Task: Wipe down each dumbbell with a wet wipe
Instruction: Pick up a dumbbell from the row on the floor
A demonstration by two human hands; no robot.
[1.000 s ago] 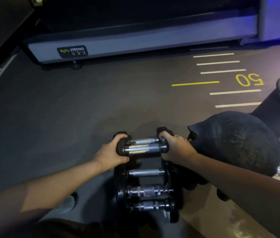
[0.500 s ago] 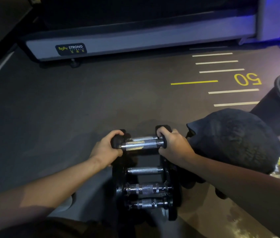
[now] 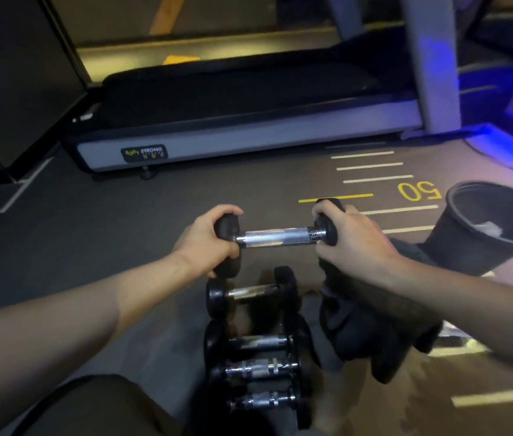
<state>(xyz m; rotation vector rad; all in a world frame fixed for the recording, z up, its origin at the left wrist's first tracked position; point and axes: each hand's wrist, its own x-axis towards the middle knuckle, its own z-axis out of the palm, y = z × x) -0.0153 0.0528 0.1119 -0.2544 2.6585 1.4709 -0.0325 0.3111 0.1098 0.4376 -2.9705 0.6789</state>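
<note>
Both hands hold one dumbbell point(image 3: 275, 236) level above the floor point(image 3: 91, 231): the left hand point(image 3: 208, 240) has its fingers curled round one black end, the right hand point(image 3: 351, 236) round the other. Four more dumbbells point(image 3: 256, 344) lie in a row below (chrome handles showing).

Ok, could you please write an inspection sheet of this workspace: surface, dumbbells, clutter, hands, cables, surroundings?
Surface: dark gym floor with white and yellow lines and a yellow "50".
Job's things: lifted dumbbell, held level at both heads; four more dumbbells in a row below it. Wet wipe: nothing seen for sure.
Clutter: dark cloth or bag beside the row; black bin with something white inside.
Hands: left hand grips the left head; right hand grips the right head.
Cables: nothing seen.
Surroundings: treadmill labelled BODY STRONG; blue light at right.
</note>
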